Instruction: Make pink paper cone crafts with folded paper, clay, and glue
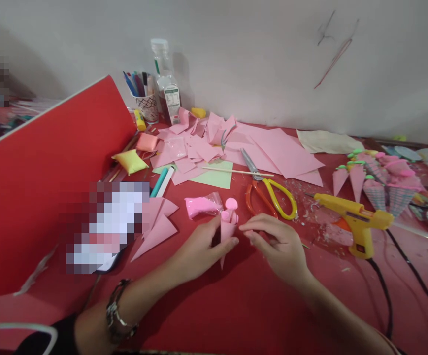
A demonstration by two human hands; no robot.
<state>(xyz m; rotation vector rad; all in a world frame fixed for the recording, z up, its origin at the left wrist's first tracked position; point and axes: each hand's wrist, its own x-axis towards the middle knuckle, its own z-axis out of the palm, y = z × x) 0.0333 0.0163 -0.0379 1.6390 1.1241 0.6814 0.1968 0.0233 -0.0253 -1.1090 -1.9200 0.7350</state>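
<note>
My left hand (202,251) is closed around a small pink paper cone (227,230), its point down and thumb across the front. Pink clay pieces sit at the cone's mouth, and a round pink clay disc (231,203) rises above them. Just right of the cone is my right hand (278,246), thumb and fingertips drawn together in a pinch. Whatever those fingertips may hold is too small to make out. Behind the left hand lies a clear packet of pink clay (202,205). Scissors (269,195) with red and yellow handles rest beyond the right hand.
A yellow glue gun (357,222) with a black cord lies at right, before several finished cones (378,177). Pink paper scraps (195,148) spread at the back, near a bottle (168,93) and a pen cup (145,106). A phone (110,231) and red board (51,187) stand left.
</note>
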